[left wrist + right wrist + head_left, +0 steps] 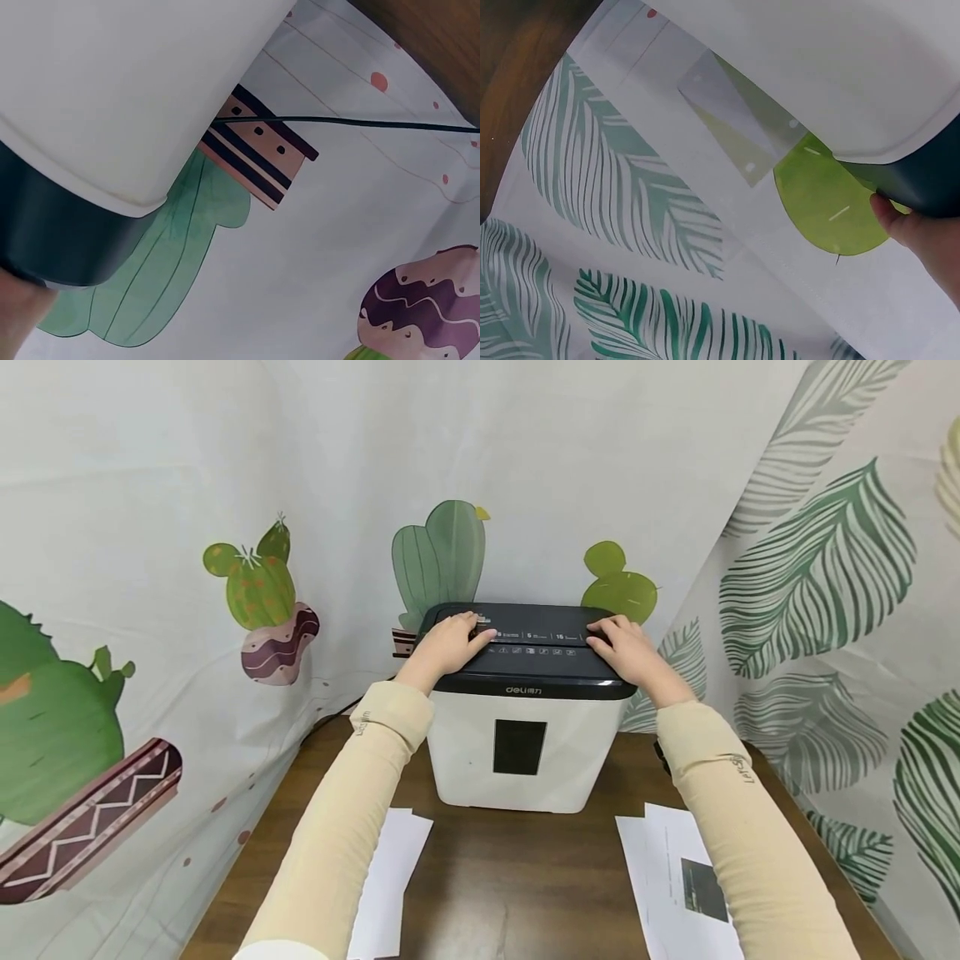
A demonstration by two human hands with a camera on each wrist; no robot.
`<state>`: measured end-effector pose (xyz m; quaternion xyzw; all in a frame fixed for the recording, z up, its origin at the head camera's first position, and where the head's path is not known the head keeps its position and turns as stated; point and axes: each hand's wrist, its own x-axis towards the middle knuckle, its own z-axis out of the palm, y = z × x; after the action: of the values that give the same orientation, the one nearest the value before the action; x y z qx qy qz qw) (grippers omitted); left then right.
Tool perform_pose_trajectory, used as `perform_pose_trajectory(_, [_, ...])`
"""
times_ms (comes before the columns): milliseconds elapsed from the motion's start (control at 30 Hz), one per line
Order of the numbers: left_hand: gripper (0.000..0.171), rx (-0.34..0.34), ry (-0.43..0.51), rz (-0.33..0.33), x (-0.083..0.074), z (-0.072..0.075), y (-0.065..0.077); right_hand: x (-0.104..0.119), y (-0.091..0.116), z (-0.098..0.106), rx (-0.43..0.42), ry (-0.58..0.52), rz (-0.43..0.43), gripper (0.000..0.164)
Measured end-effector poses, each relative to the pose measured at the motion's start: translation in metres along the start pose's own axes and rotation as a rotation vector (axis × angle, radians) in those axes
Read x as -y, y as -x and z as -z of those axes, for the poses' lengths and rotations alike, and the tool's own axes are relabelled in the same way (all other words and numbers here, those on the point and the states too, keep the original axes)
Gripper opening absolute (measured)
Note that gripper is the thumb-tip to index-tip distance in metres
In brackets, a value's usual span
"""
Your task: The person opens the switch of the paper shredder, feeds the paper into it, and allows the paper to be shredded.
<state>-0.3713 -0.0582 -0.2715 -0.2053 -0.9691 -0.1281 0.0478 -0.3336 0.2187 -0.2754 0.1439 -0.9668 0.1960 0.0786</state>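
A paper shredder point(472, 752) with a white bin and a dark top point(540, 664) stands on the wooden table in the head view. My left hand point(447, 647) rests on the top's left end, fingers and thumb laid over its surface. At the right end my right hand point(628, 650) holds the corner, thumb and a finger above. In the right wrist view, a fingertip of the right hand point(922, 240) lies against the side of the dark top. Only a sliver of the left hand point(24, 311) shows in the left wrist view.
White sheets of paper point(386, 877) lie on the wooden table point(510, 877) at the left, and printed sheets point(663, 872) at the right. A black power cord point(330, 714) runs off behind the shredder's left side. A patterned curtain point(330, 468) hangs close behind.
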Motion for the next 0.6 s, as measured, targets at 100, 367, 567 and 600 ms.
perform_pose_trajectory(100, [0.065,-0.017,0.003,0.008,0.001,-0.001,0.002,-0.001,0.003,-0.001,-0.031,-0.037,0.005,0.039])
perform_pose_trajectory(367, [0.057,-0.168,0.003,-0.017,0.003,0.000,0.008,-0.003,0.011,-0.003,-0.141,-0.135,0.031,0.032])
perform_pose_trajectory(567, [0.038,-0.373,0.005,-0.063,0.007,-0.002,0.015,-0.001,0.017,-0.002,-0.148,-0.121,0.076,0.030])
perform_pose_trajectory(600, [0.035,-0.410,0.005,-0.078,0.008,-0.002,0.017,-0.001,0.019,-0.002,-0.156,-0.122,0.090,0.030])
